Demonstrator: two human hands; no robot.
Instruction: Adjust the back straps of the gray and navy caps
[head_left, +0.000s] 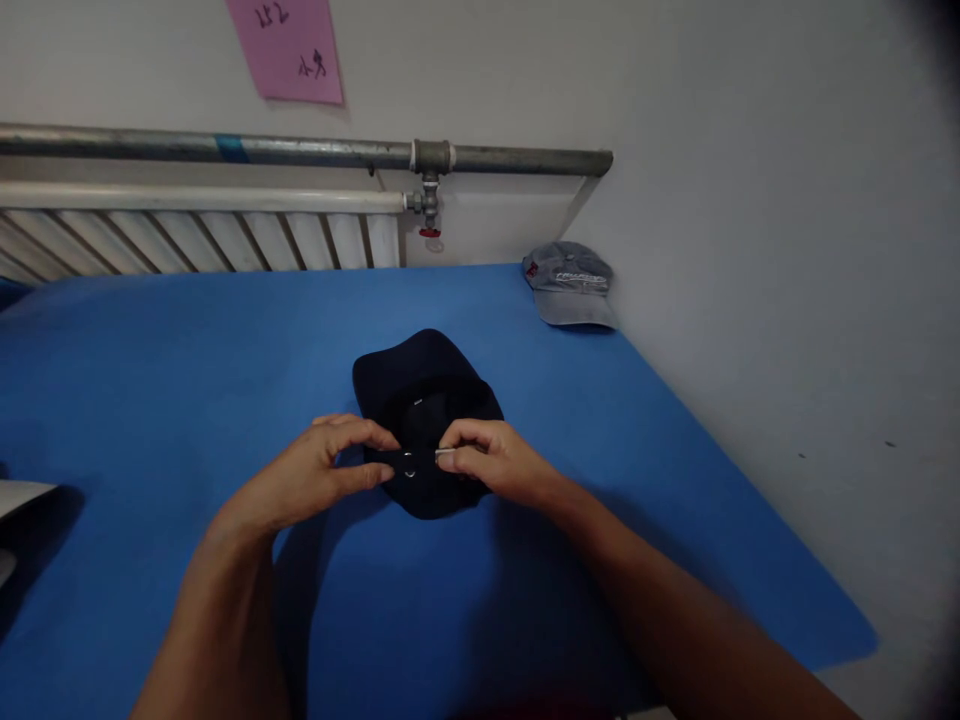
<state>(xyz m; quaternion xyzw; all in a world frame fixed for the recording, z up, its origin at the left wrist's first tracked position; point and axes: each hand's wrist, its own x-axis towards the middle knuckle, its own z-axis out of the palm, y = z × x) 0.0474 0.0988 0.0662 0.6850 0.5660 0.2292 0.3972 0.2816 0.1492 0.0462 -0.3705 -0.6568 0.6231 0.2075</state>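
Observation:
A dark navy baseball cap [424, 365] lies upside down on the blue table, its brim pointing away from me and its inside showing. At the cap's near side, my left hand [334, 460] pinches one end of the dark back strap [420, 461] between thumb and fingers. A small metal ring or eyelet shows on the strap beside those fingertips. My right hand [495, 458] is closed on the strap's other end, with a small silver buckle [445, 452] at its thumb and forefinger. The strap's far ends are hidden by my fingers.
A grey cap [571, 285] sits at the table's back right, against the wall. Behind the blue table [225, 350] are a white radiator [202, 240], a metal pipe [322, 152] and a red-handled valve [430, 232]. A white object [22, 495] is at the left edge.

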